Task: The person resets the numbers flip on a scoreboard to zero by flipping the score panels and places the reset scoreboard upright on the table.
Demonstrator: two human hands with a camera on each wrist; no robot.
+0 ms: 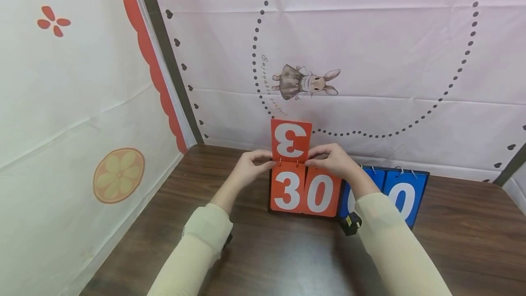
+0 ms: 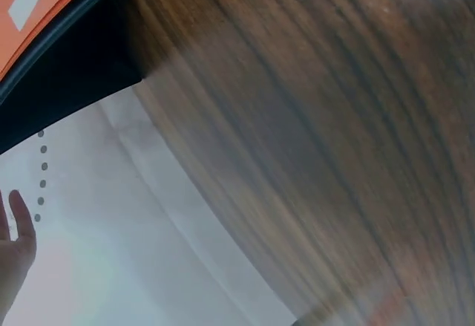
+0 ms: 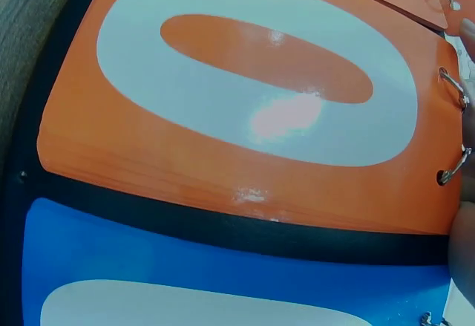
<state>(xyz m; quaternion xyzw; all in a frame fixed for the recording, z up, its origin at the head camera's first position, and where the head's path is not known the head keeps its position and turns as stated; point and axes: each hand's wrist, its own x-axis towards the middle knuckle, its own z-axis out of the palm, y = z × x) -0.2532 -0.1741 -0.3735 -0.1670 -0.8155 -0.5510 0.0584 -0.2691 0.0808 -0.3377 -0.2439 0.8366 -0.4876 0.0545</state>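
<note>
A tabletop flip scoreboard [image 1: 304,214] stands on the table with red number cards at left and blue ones at right. One red number card [image 1: 290,140] is flipped up above the rings, showing an upside-down 3. Below it the red side reads 3 and 0 [image 1: 320,193]. My left hand [image 1: 249,166] pinches the flipped card's lower left edge, thumb near the ring. At its lower right edge, my right hand [image 1: 334,161] pinches the same card. The right forearm covers part of the blue cards [image 1: 404,195]. Few of my left fingers [image 2: 24,218] show in the left wrist view.
A wood-grain table [image 1: 263,259] carries the scoreboard. Close behind stands a pale cloth wall [image 1: 370,49] with a rabbit print. Another cloth wall [image 1: 82,104] rises at left. Metal rings [image 3: 453,88] join the cards to the board's top edge.
</note>
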